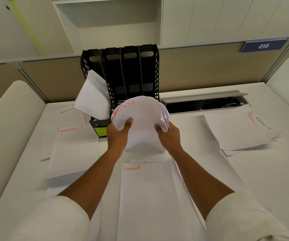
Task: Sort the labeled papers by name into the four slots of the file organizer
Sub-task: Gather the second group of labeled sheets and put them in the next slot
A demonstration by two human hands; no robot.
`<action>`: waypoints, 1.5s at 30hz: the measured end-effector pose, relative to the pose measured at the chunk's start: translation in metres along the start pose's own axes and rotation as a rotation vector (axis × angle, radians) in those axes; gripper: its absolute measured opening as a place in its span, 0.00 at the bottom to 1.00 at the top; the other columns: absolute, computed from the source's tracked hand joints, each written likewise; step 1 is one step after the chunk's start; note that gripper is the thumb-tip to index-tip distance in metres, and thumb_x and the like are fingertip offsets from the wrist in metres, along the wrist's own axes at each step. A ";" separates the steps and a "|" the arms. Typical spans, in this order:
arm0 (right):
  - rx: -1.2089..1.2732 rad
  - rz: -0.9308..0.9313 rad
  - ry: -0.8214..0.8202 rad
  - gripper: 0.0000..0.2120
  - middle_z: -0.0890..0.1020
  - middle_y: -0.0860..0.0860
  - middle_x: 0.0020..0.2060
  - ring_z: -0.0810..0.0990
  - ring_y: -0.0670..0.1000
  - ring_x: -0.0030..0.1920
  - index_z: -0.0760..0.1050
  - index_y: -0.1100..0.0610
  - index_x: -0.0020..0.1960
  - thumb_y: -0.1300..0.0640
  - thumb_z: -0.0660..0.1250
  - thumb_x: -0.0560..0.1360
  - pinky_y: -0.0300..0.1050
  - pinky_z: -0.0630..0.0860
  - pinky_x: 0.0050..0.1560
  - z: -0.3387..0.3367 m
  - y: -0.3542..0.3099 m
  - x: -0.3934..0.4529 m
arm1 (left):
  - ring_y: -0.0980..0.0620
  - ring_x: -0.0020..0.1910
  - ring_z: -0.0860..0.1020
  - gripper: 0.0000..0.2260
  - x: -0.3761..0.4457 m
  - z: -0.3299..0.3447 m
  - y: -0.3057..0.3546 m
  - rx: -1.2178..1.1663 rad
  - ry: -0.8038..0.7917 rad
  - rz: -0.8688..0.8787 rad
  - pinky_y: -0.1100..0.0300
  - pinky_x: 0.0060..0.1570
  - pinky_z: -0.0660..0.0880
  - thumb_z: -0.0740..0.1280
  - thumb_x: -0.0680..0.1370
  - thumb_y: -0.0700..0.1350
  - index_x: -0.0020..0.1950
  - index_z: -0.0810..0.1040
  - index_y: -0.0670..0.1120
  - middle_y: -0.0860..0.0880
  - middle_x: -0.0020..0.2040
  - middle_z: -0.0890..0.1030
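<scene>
Two hands — left hand, right hand — grip one bowed stack, perhaps several sheets

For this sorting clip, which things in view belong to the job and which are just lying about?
Belongs to the job:
- file organizer
- REPORTS sheets, gripped by left hand and right hand
- FINANCE sheets
- FINANCE/ADMIN pile
- ADMIN sheet
- sheets in the leftmost slot

Just lying about:
- 015 sign
- cable tray
- shelf

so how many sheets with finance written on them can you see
3. One FINANCE sheet lies left of the hands, one lies between the forearms, and one lies rotated at the right. Others may be hidden in the piles.
</scene>
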State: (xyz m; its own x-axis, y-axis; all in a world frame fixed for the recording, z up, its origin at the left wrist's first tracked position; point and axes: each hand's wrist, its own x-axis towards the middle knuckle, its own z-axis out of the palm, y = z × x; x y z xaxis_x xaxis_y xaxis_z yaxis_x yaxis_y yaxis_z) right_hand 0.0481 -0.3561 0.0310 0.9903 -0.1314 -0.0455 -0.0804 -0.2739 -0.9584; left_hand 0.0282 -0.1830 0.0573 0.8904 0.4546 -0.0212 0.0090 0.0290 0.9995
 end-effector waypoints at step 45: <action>-0.218 0.091 -0.100 0.16 0.81 0.57 0.57 0.80 0.60 0.58 0.73 0.60 0.66 0.59 0.65 0.79 0.53 0.76 0.61 -0.002 0.010 -0.013 | 0.44 0.58 0.77 0.20 -0.002 -0.022 -0.045 0.321 -0.171 -0.260 0.49 0.58 0.76 0.68 0.78 0.51 0.67 0.72 0.45 0.46 0.59 0.79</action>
State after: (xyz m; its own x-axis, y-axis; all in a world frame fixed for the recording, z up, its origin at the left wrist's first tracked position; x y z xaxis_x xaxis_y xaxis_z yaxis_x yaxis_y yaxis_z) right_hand 0.0341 -0.3595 0.0226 0.9833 -0.0728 -0.1669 -0.1815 -0.4653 -0.8663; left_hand 0.0159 -0.1657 0.0124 0.9021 0.3145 -0.2954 0.3590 -0.1675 0.9182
